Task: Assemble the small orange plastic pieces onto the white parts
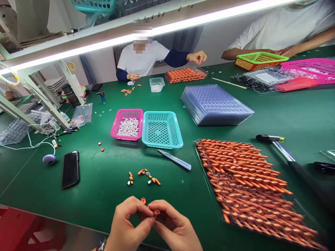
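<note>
Close to the table's front edge, my left hand (133, 223) and my right hand (174, 223) meet fingertip to fingertip. Between them they pinch a small orange plastic part (156, 213), mostly covered by the fingers. Just beyond lies a round orange cap (143, 200) on the green table (99, 212). Farther off sit several small orange pieces (156, 181) with white, black and yellow bits attached. To the right, a clear tray holds rows of orange parts (243, 174).
Ahead stand a pink basket (113, 134) of white pieces, a turquoise basket (180, 141) and a light-blue utility knife (178, 161). A phone (70, 169) lies left; a black-handled hammer (284, 151) lies right, with stacked clear trays (214, 104) behind. Two people sit across the table.
</note>
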Demonstrator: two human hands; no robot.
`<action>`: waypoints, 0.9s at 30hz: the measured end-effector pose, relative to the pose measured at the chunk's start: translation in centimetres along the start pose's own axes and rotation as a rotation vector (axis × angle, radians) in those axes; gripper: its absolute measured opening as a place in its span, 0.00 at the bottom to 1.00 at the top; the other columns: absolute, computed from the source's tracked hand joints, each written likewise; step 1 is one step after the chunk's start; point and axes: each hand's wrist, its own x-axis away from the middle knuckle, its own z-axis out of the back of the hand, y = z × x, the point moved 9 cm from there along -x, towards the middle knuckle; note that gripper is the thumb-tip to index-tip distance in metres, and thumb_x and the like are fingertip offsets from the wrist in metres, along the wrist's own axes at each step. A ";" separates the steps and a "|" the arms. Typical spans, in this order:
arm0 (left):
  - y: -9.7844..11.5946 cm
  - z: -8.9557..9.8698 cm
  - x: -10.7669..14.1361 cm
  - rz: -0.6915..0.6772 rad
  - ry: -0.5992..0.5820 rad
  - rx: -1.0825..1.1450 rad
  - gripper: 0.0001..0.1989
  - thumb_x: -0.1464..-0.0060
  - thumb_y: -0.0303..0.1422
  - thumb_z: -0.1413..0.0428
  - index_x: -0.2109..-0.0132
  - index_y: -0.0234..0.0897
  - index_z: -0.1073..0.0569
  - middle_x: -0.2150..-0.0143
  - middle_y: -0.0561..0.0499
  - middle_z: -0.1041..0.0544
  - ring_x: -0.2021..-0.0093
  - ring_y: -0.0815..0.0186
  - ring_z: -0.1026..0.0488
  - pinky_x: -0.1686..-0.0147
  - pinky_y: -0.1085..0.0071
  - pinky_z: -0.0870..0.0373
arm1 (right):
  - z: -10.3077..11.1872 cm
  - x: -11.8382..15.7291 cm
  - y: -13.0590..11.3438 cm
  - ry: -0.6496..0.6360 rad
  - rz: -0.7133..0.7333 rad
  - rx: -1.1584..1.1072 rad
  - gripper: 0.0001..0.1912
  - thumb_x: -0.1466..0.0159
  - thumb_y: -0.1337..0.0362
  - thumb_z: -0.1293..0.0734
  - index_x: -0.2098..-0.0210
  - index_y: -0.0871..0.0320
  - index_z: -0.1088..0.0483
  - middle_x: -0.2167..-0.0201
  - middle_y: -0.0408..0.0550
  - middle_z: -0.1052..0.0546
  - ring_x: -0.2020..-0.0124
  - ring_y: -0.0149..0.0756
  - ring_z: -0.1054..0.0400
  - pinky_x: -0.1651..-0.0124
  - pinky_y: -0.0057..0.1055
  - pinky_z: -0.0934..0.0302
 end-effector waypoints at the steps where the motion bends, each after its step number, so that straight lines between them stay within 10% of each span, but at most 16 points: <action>1: 0.4 0.1 0.1 -0.043 0.008 -0.052 0.03 0.50 0.24 0.40 0.69 0.36 0.22 0.70 0.51 0.23 0.68 0.66 0.27 0.64 0.73 0.32 | -0.2 -0.1 -0.3 -0.008 0.025 -0.010 0.07 0.42 0.65 0.26 0.64 0.48 0.21 0.68 0.43 0.20 0.64 0.34 0.23 0.60 0.22 0.28; 12: 1.6 0.1 0.2 -0.149 0.035 -0.170 0.06 0.51 0.21 0.42 0.69 0.36 0.24 0.71 0.53 0.26 0.69 0.69 0.28 0.67 0.76 0.32 | 0.0 1.0 0.4 -0.058 0.045 0.090 0.06 0.36 0.67 0.32 0.63 0.48 0.27 0.61 0.45 0.20 0.58 0.38 0.24 0.53 0.31 0.28; 27: -0.9 0.2 -0.2 0.147 -0.066 0.019 0.02 0.49 0.28 0.40 0.69 0.34 0.24 0.69 0.50 0.26 0.69 0.66 0.28 0.68 0.74 0.31 | 0.2 0.7 0.8 -0.075 -0.123 0.035 0.04 0.40 0.62 0.28 0.64 0.50 0.20 0.62 0.49 0.18 0.60 0.40 0.23 0.58 0.30 0.27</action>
